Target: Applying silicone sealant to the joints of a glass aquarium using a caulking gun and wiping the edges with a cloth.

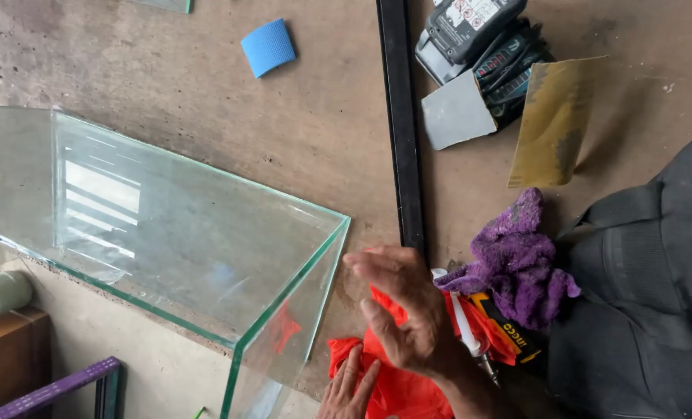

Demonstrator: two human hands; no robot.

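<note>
1. Roughly counted: one glass tank lying on its side on the workbench, one blue curved pad, one black bar running up the bench, one purple rag, one red cloth, one sheet of yellowish sandpaper, one grey card, and a heap of dark battery packs at the top. A white-handled tool lies beside a yellow-and-black one.
2. Edges: the tank's open mouth faces the person, its green rim just beside the right hand. The tank's near side hangs past the bench edge. Bare bench lies between the tank and the black bar, and around the blue pad; right of the bar the things crowd together.
3. Right hand: open, fingers spread and slightly curled, held above the red cloth just beside the tank's rim. It grasps nothing that I can see.
4. Left hand: only the fingers show at the bottom edge, lying flat on the red cloth; not clenched, though whether it pinches the cloth I cannot tell.
</note>
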